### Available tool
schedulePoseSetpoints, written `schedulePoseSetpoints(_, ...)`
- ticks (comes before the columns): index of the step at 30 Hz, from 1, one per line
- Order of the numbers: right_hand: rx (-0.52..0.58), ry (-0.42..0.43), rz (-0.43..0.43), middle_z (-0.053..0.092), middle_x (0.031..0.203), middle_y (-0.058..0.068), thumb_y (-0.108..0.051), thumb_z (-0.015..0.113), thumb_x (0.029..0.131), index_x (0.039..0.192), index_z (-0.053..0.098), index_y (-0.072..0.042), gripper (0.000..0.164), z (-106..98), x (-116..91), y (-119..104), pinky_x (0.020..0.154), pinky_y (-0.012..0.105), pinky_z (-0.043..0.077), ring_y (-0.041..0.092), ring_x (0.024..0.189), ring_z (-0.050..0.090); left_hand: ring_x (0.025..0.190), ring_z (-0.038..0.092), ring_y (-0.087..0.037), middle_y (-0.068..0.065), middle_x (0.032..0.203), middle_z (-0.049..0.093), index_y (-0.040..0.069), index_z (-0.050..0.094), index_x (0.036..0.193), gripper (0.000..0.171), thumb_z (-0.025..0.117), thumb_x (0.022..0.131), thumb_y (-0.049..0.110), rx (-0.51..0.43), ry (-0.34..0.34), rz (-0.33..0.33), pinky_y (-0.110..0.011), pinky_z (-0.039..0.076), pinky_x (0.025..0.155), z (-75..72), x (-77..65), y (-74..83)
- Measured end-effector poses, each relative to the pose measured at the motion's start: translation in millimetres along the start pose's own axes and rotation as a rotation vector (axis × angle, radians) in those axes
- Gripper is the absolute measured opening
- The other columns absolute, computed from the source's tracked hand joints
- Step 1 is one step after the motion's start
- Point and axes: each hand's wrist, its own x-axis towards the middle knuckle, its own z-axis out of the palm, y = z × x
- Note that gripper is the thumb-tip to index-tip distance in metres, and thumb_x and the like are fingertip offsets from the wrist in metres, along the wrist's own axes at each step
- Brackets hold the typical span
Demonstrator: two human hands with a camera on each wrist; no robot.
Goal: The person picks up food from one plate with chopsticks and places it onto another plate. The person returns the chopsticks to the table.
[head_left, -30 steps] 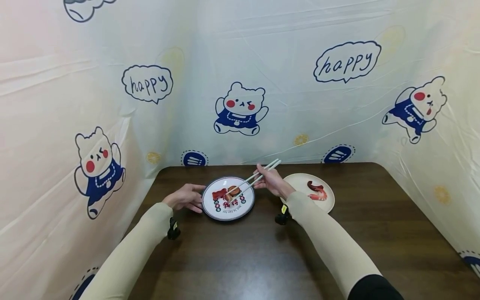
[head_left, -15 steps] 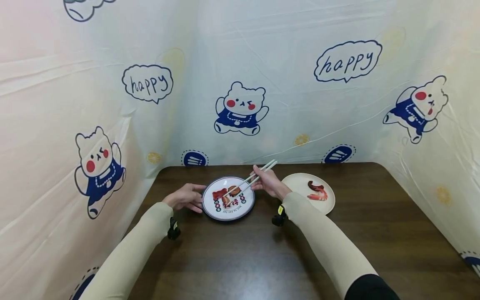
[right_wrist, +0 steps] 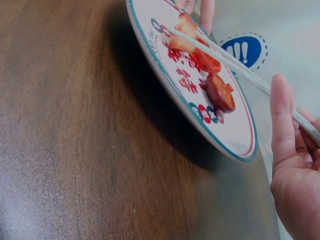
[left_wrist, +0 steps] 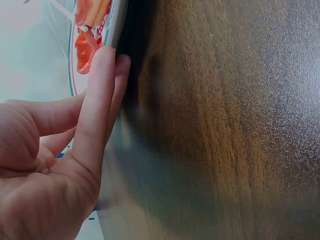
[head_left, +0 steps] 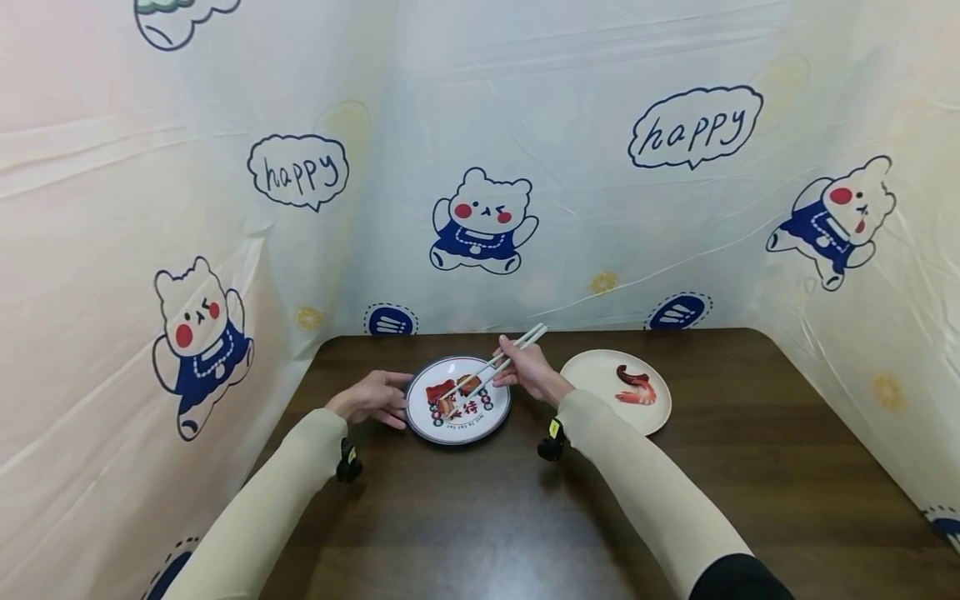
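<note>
My left hand touches the left rim of a white plate with a dark edge and red characters. Its fingers lie fairly straight along the plate's edge in the left wrist view. In my right hand, a pair of pale chopsticks slants down over the plate. The tips are at a pale orange-pink food piece near the plate's left part. Beside it lie a glossy red piece and a browned piece.
To the right, partly behind my right forearm, a cream plate holds a shrimp and a dark red-brown curved piece. Both plates stand toward the far side of a brown wooden table. A printed curtain encloses the back and sides.
My right hand has moved slightly left with the chopsticks. The pale orange-pink piece has shifted left and nearer on the plate, under the tips. My left hand stays at the rim.
</note>
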Motion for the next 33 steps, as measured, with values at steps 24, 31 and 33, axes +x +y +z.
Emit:
schedulePoseSetpoints(24, -0.041, 0.001, -0.06, 0.067, 0.085, 0.015, -0.034, 0.051, 0.112, 0.12, 0.06, 0.014, 0.049, 13, -4, 1, 0.061, 0.034, 0.066, 0.018, 0.057, 0.07, 0.081, 0.072, -0.028, -0.025, 0.111, 0.061, 0.002, 0.031, 0.165, 0.068, 0.059, 0.103, -0.004, -0.011, -0.007, -0.019, -0.044, 0.066, 0.079, 2.1, -1.2, 2.0)
schedulePoseSetpoints(31, -0.106, -0.005, -0.075, 0.069, 0.088, 0.018, -0.037, 0.052, 0.112, 0.121, 0.061, 0.012, 0.05, 15, -6, 0, 0.065, 0.036, 0.067, 0.019, 0.061, 0.072, 0.08, 0.072, -0.028, -0.025, 0.11, 0.061, 0.002, 0.031, 0.164, 0.067, 0.058, 0.104, -0.004, -0.01, -0.008, -0.013, -0.044, 0.066, 0.079, 1.4, -1.4, 0.0)
schedulePoseSetpoints(33, -0.105, -0.011, -0.082, 0.069, 0.088, 0.019, -0.036, 0.052, 0.112, 0.124, 0.059, 0.014, 0.052, 16, -7, -1, 0.066, 0.036, 0.067, 0.018, 0.061, 0.071, 0.08, 0.073, -0.028, -0.025, 0.11, 0.061, 0.002, 0.031, 0.164, 0.067, 0.058, 0.104, -0.004, -0.007, -0.009, -0.008, -0.044, 0.066, 0.079, 1.0, -1.7, 0.2)
